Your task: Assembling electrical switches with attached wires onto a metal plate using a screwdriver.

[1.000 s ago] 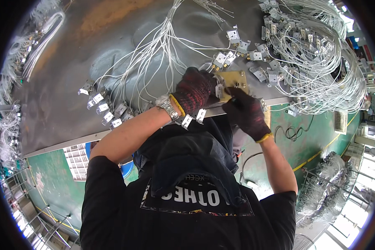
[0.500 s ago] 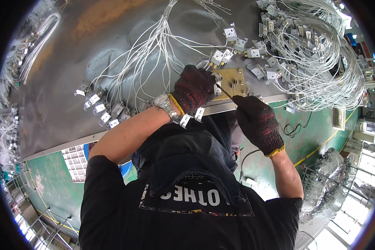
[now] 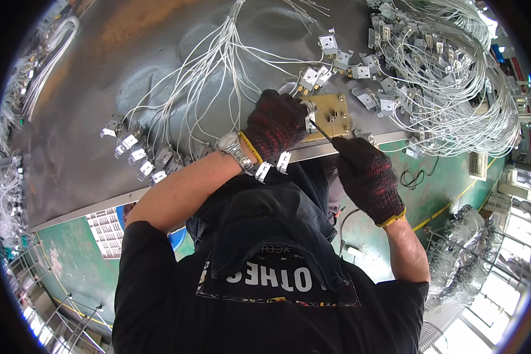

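My left hand [image 3: 277, 123], in a dark red and black knit glove with a yellow cuff, has its fingers closed on a small metal bracket [image 3: 311, 121] at the left side of a brass-coloured plate [image 3: 324, 103]. Round studs and a small raised fitting stand on that plate, near the bench's front edge. A thin dark rod-shaped tool [image 3: 321, 131], like a screwdriver, is gripped in my right hand [image 3: 369, 177], gloved the same way. Its tip points up and left to the bracket; whether it touches cannot be made out. My right fist hides the handle.
White wires [image 3: 227, 50] fan over the metal bench [image 3: 100, 171], ending in several metal brackets [image 3: 137, 155] along its front edge. More brackets [image 3: 328, 42] lie behind the plate. A big heap of wired brackets [image 3: 448, 76] fills the right side. Wire bundles [image 3: 53, 65] hang far left.
Both hands keep nearly the same place and grip. The tool and my right hand have shifted very slightly; the whole view has also moved a little.
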{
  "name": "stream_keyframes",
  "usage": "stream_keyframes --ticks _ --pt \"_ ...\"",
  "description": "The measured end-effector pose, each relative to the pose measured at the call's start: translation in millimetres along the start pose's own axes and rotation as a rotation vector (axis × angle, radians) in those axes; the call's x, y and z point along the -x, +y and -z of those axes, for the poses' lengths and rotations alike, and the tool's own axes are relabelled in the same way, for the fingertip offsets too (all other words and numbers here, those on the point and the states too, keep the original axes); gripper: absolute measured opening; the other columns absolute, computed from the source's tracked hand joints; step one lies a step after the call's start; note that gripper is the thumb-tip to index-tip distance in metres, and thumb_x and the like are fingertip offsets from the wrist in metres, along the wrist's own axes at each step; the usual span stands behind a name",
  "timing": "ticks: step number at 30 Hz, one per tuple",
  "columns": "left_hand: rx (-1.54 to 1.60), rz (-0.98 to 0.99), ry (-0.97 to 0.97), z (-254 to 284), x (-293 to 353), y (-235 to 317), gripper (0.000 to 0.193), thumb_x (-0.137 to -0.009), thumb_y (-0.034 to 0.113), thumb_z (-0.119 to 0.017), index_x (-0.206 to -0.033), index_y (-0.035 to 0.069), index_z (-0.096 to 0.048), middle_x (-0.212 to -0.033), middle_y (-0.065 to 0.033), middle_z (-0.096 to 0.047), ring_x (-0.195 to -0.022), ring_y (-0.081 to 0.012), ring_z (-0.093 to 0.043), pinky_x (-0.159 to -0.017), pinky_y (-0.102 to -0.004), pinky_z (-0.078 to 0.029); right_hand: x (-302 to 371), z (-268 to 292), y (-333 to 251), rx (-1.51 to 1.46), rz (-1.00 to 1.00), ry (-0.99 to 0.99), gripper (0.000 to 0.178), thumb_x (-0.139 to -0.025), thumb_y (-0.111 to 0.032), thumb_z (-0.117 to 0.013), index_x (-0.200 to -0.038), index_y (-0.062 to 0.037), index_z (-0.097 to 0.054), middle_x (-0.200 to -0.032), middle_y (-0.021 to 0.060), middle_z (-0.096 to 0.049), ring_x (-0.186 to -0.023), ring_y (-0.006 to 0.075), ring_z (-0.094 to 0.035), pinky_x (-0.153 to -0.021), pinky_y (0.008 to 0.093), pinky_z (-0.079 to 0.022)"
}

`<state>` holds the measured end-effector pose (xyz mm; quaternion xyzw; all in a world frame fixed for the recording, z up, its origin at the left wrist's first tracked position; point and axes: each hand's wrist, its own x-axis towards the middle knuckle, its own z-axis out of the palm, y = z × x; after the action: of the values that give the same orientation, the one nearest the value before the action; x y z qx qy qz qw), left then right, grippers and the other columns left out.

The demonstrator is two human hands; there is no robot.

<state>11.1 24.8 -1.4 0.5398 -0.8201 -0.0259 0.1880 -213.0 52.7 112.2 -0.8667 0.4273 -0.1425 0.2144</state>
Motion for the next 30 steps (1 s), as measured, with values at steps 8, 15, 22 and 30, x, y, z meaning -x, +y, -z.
stream_keyframes --ticks 8,15,22,30 --pt "-0.080 0.074 -0.082 6.5 -7.7 7.5 0.043 -0.079 0.042 -0.077 -0.115 0.019 -0.069 -0.094 -0.0027 -0.072 -0.092 -0.0218 -0.069 -0.079 -0.0435 -0.047 1.2 -14.2 7.3 -0.089 -0.045 0.035 0.027 -0.093 -0.003 -0.063 -0.119 -0.0019 -0.071 -0.104 0.0193 -0.072 -0.096 0.0361 -0.071 -0.084 0.0405 -0.056" --pt "-0.053 0.048 0.021 -2.4 -5.3 4.1 0.023 -0.085 0.036 -0.066 -0.098 0.017 -0.072 -0.086 -0.0048 -0.072 -0.085 -0.0239 -0.068 -0.074 -0.0448 -0.046 -2.9 -9.4 -0.7 -0.140 -0.102 -0.002 0.028 -0.094 -0.006 -0.064 -0.120 -0.0005 -0.070 -0.106 0.0213 -0.072 -0.099 0.0378 -0.071 -0.089 0.0413 -0.055" --pt "-0.094 0.037 -0.062 -5.0 0.0 0.5 0.040 -0.083 0.052 -0.073 -0.105 0.018 -0.074 -0.095 -0.0064 -0.072 -0.089 -0.0241 -0.068 -0.080 -0.0413 -0.048 12.6 -25.4 25.8 -0.376 -0.219 -0.004 0.030 -0.100 -0.012 -0.066 -0.127 -0.0008 -0.067 -0.098 0.0044 -0.071 -0.067 0.0040 -0.060 -0.052 0.0246 -0.049" --pt "-0.002 0.119 0.064 19.3 3.1 13.5 0.040 -0.084 0.047 -0.076 -0.104 0.013 -0.072 -0.089 -0.0132 -0.067 -0.079 -0.0316 -0.059 -0.072 -0.0442 -0.049 41.1 -60.5 59.7 -0.485 -0.099 0.087 0.038 -0.094 -0.009 -0.074 -0.130 -0.0018 -0.064 -0.077 0.0008 -0.065 -0.056 0.0064 -0.057 -0.048 0.0234 -0.046"
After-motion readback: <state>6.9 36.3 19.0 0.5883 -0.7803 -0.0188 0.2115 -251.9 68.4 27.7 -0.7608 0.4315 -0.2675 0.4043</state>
